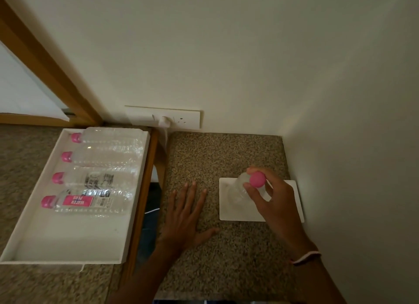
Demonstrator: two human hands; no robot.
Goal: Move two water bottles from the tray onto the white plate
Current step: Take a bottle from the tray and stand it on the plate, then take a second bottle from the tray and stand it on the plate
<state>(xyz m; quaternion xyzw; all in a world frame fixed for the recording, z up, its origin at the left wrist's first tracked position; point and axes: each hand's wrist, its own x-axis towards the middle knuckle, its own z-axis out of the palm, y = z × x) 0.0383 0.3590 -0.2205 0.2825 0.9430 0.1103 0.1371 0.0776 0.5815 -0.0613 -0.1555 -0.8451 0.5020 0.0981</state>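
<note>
A clear water bottle (240, 189) with a pink cap stands upright on the white plate (227, 209) at the right, close to the wall. My right hand (269, 200) grips it around the neck, just under the cap. My left hand (184, 215) lies flat with fingers spread on the speckled counter, left of the plate, holding nothing. On the left, a white tray (68, 240) holds several more pink-capped bottles (90, 203) lying on their sides in its far half, caps pointing left.
The tray rests on a speckled surface with a wooden edge (141, 204); a dark gap separates it from the right counter (226, 258). A wall socket panel (179, 120) with a plug sits behind. Walls close off the back and the right.
</note>
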